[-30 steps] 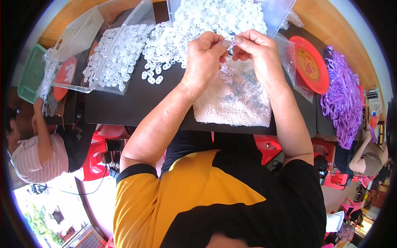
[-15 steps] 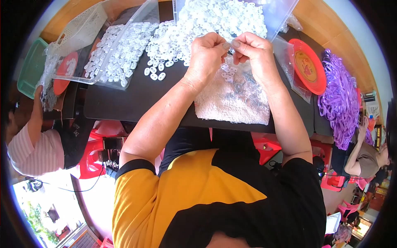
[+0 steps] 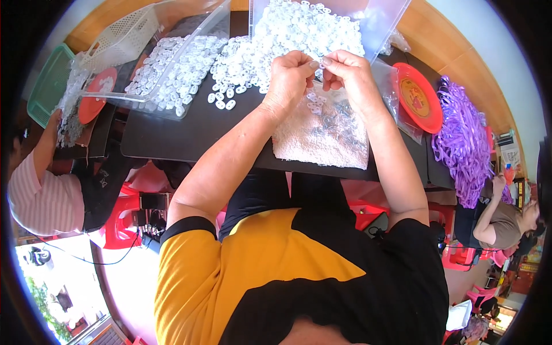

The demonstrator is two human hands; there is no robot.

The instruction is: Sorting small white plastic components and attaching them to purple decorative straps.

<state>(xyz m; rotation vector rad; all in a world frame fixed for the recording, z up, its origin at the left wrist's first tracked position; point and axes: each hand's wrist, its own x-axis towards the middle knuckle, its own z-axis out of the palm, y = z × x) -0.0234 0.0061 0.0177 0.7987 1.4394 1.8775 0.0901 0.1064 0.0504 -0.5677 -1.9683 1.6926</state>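
My left hand [image 3: 291, 76] and my right hand [image 3: 348, 73] meet fingertip to fingertip over the far edge of a pale towel [image 3: 322, 146]. Both are closed in a pinch on something too small to make out between them. On the towel, just below the fingers, lie a few white oval two-holed pieces [image 3: 315, 104]. Small thin metal-looking bits [image 3: 342, 118] are scattered to their right. Behind my hands rises a large heap of the same white pieces [image 3: 310, 29], partly in a clear plastic bin [image 3: 386, 26] and spilling onto the dark table [image 3: 172, 137].
Left of the heap, a clear tray [image 3: 172, 72] holds more white pieces. Farther left are a white basket [image 3: 129, 34], a green basin [image 3: 49, 89] and a person [image 3: 49, 192]. To the right are a red plate [image 3: 418, 98], purple ribbons [image 3: 463, 141] and another person [image 3: 500, 224].
My hands stay pinched together at nearly the same spot, with a small gap between the fingertips in both frames. The view has shifted slightly. The person at right has a hand raised differently.
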